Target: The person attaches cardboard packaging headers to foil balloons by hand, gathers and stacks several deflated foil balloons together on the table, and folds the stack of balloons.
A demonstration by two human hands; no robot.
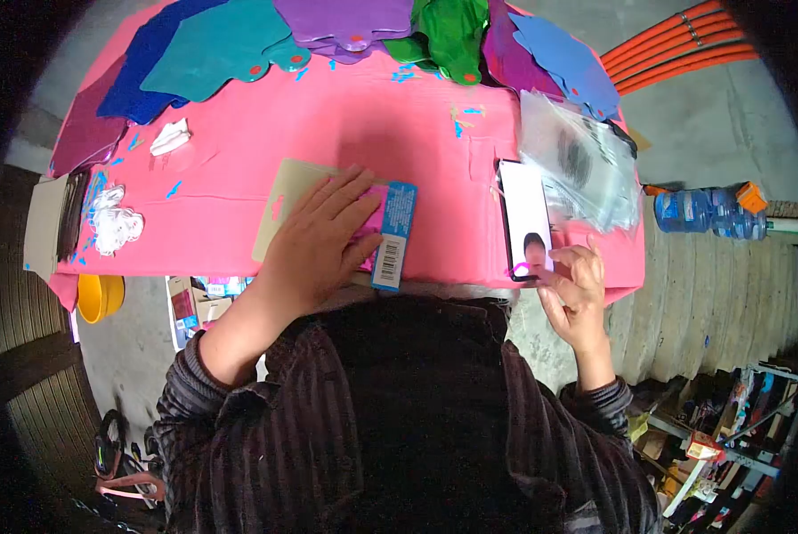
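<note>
Phone (pixel 525 209): smooth, glass-like bright screen set in a dark rim
Pink cover (pixel 212 240): under the phone; matt and mostly smooth, lightly creased
Card package (pixel 279 209): left of the phone; stiff, matt beige card with a smooth blue printed panel
Clear bags (pixel 590 173): just right of the phone; thin transparent plastic film — shiny, wrinkled
Coloured sheets (pixel 207 53): beyond the phone; smooth, plastic-looking, with glossy highlights
White bundle (pixel 114 222): far left of the phone; soft-looking, stringy strands
Sleeves (pixel 256 445): on the near side of the phone; striped cloth, soft and matt
Bottles (pixel 688 214): well right of the phone; see-through bluish plastic — glossy
</note>
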